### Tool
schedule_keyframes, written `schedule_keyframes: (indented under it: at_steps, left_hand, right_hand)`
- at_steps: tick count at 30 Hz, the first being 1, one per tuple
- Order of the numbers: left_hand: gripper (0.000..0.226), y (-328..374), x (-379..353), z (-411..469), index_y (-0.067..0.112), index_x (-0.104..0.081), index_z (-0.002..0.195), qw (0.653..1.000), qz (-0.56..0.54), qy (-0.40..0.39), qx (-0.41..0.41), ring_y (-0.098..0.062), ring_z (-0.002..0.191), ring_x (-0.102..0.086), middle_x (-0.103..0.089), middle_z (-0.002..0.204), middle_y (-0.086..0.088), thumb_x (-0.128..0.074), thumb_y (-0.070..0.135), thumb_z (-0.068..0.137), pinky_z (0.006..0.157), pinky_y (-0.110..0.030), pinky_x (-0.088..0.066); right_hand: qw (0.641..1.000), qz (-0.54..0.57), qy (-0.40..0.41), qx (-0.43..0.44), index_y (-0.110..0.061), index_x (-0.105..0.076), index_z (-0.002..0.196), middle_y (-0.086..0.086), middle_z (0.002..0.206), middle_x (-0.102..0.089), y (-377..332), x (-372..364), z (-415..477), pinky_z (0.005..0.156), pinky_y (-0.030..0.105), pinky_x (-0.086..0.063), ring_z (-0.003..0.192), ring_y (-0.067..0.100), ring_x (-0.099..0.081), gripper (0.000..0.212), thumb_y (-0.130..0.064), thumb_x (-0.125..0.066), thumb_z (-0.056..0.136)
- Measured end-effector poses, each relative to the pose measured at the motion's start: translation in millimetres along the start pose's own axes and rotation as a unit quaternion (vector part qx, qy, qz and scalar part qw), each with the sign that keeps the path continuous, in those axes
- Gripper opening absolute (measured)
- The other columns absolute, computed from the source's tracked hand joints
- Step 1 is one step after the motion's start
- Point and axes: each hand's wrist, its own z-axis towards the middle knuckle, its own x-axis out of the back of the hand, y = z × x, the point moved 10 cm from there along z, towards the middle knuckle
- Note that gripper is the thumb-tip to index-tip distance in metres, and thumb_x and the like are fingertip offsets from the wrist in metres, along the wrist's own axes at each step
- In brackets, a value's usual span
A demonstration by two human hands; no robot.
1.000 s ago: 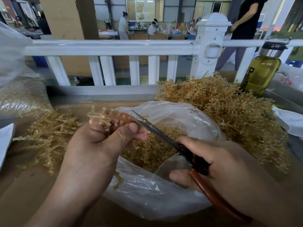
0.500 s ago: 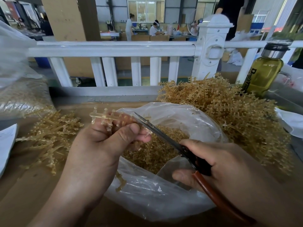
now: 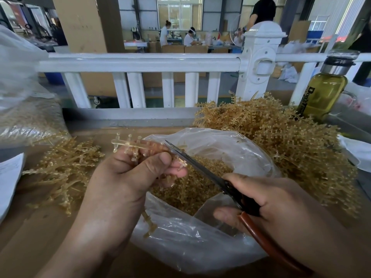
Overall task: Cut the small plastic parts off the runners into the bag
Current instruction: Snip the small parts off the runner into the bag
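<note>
Plastic runner (image 3: pixel 128 144) studded with small parts sits pinched between thumb and fingers of the left hand (image 3: pixel 124 177), over the open clear bag (image 3: pixel 200 247). The right hand (image 3: pixel 271 207) grips red-handled scissors (image 3: pixel 196 163), their blades touching the runner's right end. Cut parts (image 3: pixel 190 191) lie inside the bag. It rests on the brown desk (image 3: pixel 24 237) between a small runner pile (image 3: pixel 64 167) on the left and a big pile (image 3: pixel 291 141) on the right. Beyond stand a bottle (image 3: pixel 323 95) of yellow liquid and a white railing (image 3: pixel 140 61).

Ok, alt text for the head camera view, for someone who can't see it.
A left hand holds a plastic runner over an open clear bag of cut parts while the right hand holds scissors against it. Runner piles lie on both sides.
</note>
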Motion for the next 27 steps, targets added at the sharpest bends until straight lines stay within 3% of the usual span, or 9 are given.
schedule_keyframes:
  at_steps: [3,8,11,14,18,21,24,26,27]
  left_hand:
    - [0.018,-0.4,0.5,0.2,0.017,-0.079,0.083,1.0,-0.003,0.001,0.005,-0.032,0.08,-0.077,-0.077,0.083,-0.016,-0.078,0.031,0.072,0.064,-0.03,-0.061]
    - [0.018,-2.0,-0.1,1.2,0.015,-0.079,0.084,1.0,0.003,-0.002,0.011,-0.031,0.08,-0.077,-0.077,0.083,-0.017,-0.083,0.027,0.072,0.062,-0.027,-0.059]
    - [0.021,-3.1,0.6,0.8,0.015,-0.079,0.084,1.0,0.007,-0.004,0.014,-0.031,0.082,-0.077,-0.077,0.084,-0.017,-0.083,0.032,0.071,0.063,-0.028,-0.059]
    - [0.033,-6.8,1.5,1.1,0.009,-0.079,0.085,0.999,-0.017,0.003,0.03,-0.035,0.082,-0.077,-0.076,0.086,-0.022,-0.081,0.036,0.065,0.065,-0.029,-0.06]
    - [0.028,-11.8,2.9,2.6,0.01,-0.08,0.079,0.998,-0.031,0.016,0.044,-0.037,0.076,-0.076,-0.075,0.08,-0.024,-0.088,0.027,0.06,0.059,-0.029,-0.06]
    - [0.061,-14.6,1.5,4.6,0.01,-0.079,0.076,0.998,-0.04,0.015,0.054,-0.036,0.07,-0.076,-0.074,0.077,-0.025,-0.099,0.053,0.036,0.054,-0.027,-0.058]
    - [0.076,-19.6,2.3,5.7,0.008,-0.079,0.075,0.996,-0.05,0.027,0.07,-0.038,0.068,-0.075,-0.073,0.077,-0.027,-0.099,0.057,0.02,0.051,-0.028,-0.057]
    - [0.064,-18.9,3.3,6.7,0.008,-0.078,0.072,0.997,-0.038,0.029,0.06,-0.04,0.067,-0.075,-0.073,0.075,-0.027,-0.1,0.049,0.028,0.049,-0.028,-0.056]
    - [0.048,-18.4,3.1,7.2,0.008,-0.078,0.07,0.997,-0.036,0.027,0.055,-0.041,0.066,-0.074,-0.073,0.073,-0.027,-0.098,0.038,0.037,0.048,-0.028,-0.056]
  right_hand:
    - [1.0,0.002,0.003,-0.005,-0.044,-0.046,0.121,-0.016,0.09,-0.066,2.3,0.0,-0.6,0.072,0.022,-0.05,0.081,-0.003,-0.064,0.058,-0.082,-0.046,0.076]
    - [1.0,-0.013,0.006,-0.001,-0.046,-0.042,0.12,-0.012,0.098,-0.065,2.0,1.6,0.3,0.069,0.026,-0.053,0.082,0.0,-0.065,0.054,-0.081,-0.046,0.077]
    - [1.0,-0.003,-0.013,-0.009,-0.052,-0.042,0.117,-0.015,0.091,-0.065,4.4,-1.2,1.3,0.067,0.022,-0.05,0.076,-0.003,-0.063,0.05,-0.081,-0.046,0.077]
    - [0.999,0.015,-0.025,-0.023,-0.054,-0.045,0.12,-0.021,0.097,-0.064,9.1,-3.9,1.8,0.076,0.016,-0.049,0.084,-0.008,-0.063,0.057,-0.086,-0.044,0.072]
    - [0.999,0.027,-0.036,-0.029,-0.055,-0.045,0.124,-0.023,0.103,-0.062,11.8,-6.0,3.2,0.077,0.013,-0.048,0.092,-0.011,-0.06,0.068,-0.092,-0.039,0.068]
    - [0.997,0.027,-0.053,-0.038,-0.062,-0.042,0.129,-0.027,0.109,-0.061,11.9,-12.4,5.9,0.086,0.007,-0.043,0.1,-0.016,-0.056,0.07,-0.09,-0.04,0.065]
    - [0.998,-0.004,-0.045,-0.044,-0.064,-0.045,0.129,-0.027,0.135,-0.042,14.9,-13.4,6.4,0.1,-0.001,-0.026,0.118,-0.018,-0.041,0.061,-0.086,-0.044,0.072]
    - [0.998,0.017,-0.054,-0.026,-0.053,-0.057,0.126,-0.022,0.137,-0.047,10.8,-17.0,10.2,0.097,0.001,-0.028,0.121,-0.011,-0.045,0.057,-0.079,-0.053,0.076]
    - [0.996,0.041,-0.075,-0.02,-0.044,-0.06,0.127,-0.018,0.13,-0.057,10.1,-22.3,11.9,0.096,0.005,-0.034,0.116,-0.006,-0.051,0.05,-0.066,-0.062,0.082]
